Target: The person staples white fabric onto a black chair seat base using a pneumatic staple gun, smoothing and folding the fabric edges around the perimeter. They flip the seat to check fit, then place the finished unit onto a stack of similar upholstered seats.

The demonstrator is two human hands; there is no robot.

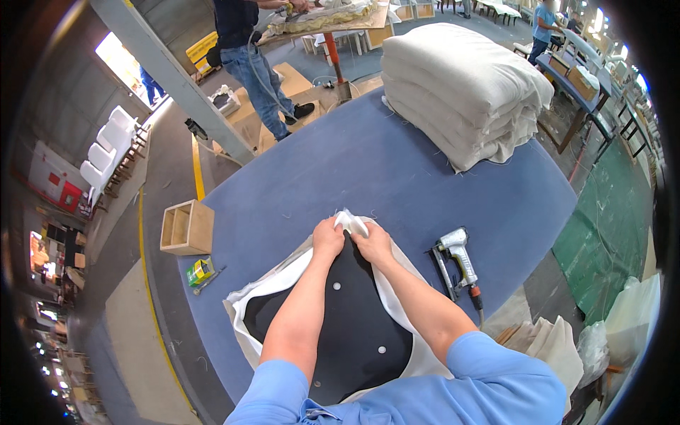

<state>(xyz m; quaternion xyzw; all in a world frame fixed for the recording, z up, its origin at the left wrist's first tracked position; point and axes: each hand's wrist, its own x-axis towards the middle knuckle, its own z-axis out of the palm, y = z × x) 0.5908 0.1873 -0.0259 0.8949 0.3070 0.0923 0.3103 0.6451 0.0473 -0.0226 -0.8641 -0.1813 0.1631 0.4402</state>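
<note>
An upholstered seat pad lies in front of me, its black underside dotted with a few small white discs. White fabric with a beige outer layer wraps loosely up around its edges. At the pad's far corner, my left hand is closed on the gathered fabric from the left. My right hand grips the same bunched fabric from the right, close beside the left. Between them the white folds stand up in a peak. A pneumatic staple gun with a hose lies on the table to the right, apart from my hands.
The blue-covered table carries a tall stack of beige cushions at the far right. A wooden compartment box and a small green-yellow box sit at its left edge. Beyond a grey post, a person stands at another table.
</note>
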